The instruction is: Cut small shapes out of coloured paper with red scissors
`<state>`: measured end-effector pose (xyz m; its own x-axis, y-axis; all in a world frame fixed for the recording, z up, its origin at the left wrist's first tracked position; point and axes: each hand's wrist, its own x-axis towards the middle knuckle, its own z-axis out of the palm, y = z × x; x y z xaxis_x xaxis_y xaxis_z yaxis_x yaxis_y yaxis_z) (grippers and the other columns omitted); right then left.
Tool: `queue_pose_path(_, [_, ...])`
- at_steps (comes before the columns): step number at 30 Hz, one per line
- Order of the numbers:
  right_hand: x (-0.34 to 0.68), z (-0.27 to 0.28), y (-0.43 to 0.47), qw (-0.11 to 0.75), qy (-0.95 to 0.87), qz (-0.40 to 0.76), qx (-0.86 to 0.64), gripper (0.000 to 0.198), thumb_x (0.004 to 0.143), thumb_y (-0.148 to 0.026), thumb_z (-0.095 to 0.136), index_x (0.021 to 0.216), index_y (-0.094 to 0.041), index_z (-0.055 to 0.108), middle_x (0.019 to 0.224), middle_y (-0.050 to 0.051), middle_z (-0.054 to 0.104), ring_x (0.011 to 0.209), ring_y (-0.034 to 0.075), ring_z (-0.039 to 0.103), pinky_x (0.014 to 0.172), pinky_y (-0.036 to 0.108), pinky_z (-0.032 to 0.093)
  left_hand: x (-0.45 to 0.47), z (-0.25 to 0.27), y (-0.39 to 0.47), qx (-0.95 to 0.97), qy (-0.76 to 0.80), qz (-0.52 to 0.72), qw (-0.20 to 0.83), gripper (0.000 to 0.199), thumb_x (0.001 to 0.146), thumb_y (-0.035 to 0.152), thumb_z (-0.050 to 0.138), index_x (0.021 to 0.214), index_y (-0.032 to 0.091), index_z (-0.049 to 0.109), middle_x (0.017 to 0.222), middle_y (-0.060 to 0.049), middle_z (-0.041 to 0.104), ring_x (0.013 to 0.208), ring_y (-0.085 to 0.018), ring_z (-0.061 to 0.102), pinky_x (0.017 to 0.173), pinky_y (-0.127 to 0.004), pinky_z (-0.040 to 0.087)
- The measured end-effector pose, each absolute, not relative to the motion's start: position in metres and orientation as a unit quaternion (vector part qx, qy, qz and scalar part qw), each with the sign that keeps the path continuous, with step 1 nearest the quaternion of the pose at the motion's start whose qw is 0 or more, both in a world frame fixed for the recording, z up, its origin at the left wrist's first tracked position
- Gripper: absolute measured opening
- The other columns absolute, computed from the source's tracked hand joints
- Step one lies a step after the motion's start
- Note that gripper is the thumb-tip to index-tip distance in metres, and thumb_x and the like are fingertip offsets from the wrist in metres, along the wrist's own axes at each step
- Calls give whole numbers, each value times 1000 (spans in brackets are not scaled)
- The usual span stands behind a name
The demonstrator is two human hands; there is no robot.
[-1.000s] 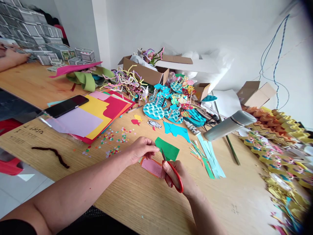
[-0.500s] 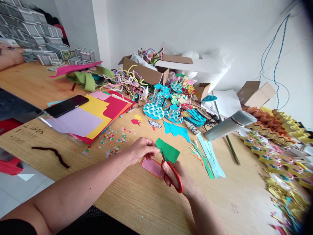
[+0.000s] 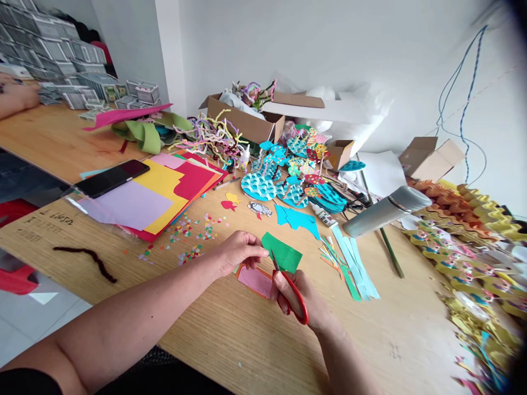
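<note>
My left hand point(image 3: 242, 253) pinches the left edge of a small green paper piece point(image 3: 285, 253), held just above the table. Red-handled scissors point(image 3: 302, 307) are gripped in my right hand point(image 3: 305, 296), their blades at the lower left edge of the green paper. Beneath both hands lies a pink paper piece point(image 3: 254, 281) with a drawn outline, on top of an orange one. Beyond them rest a red paper fish point(image 3: 228, 205), a yellow paper fish point(image 3: 233, 197) and blue paper offcuts point(image 3: 297, 219).
At left, a black phone point(image 3: 113, 178) lies on coloured paper sheets point(image 3: 127, 206). Paper confetti point(image 3: 197, 236) is scattered beside them. A grey flask point(image 3: 387, 210) lies at right near light-blue strips point(image 3: 356, 263). Finished-looking wavy blue crafts point(image 3: 258, 186) and cardboard boxes point(image 3: 242, 120) stand behind. Another person's hand point(image 3: 20, 96) shows far left.
Hardly anything differs. The green paper and the scissors have shifted very slightly; both hands keep their grip.
</note>
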<state>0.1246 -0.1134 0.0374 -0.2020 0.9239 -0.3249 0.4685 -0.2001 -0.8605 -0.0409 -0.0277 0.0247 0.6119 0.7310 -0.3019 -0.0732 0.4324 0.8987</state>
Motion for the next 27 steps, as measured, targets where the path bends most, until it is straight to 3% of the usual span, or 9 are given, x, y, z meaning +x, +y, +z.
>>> queue_pose_path(5, [124, 38, -113, 218, -588, 504, -594, 69, 78, -78, 36, 55, -16, 56, 38, -1, 45, 36, 9, 40, 38, 23, 31, -40, 23, -26, 454, 364, 276, 765, 30, 62, 40, 72, 63, 15, 56, 54, 2, 55, 42, -7, 47, 43, -21, 32])
queue_pose_path(11, [124, 40, -113, 199, -586, 505, -601, 70, 75, -80, 36, 54, -16, 57, 39, -1, 45, 36, 11, 42, 38, 24, 33, -39, 24, -24, 434, 359, 339, 753, 36, 64, 42, 74, 83, 15, 61, 65, 3, 55, 51, -7, 49, 48, -20, 35])
queue_pose_path(18, [124, 39, -113, 208, -591, 515, -585, 67, 78, -77, 39, 54, -17, 57, 39, -1, 44, 36, 10, 41, 38, 23, 31, -39, 18, -24, 434, 341, 341, 761, 28, 61, 35, 77, 68, 14, 61, 59, 3, 55, 52, -7, 49, 56, -23, 38])
queue_pose_path(27, [125, 37, -112, 241, -583, 527, -569, 67, 77, -76, 42, 55, -15, 56, 40, -2, 46, 37, 8, 40, 40, 21, 31, -37, 18, -21, 346, 360, 388, 775, 32, 52, 30, 82, 62, 14, 57, 54, 4, 54, 49, -7, 49, 51, -21, 37])
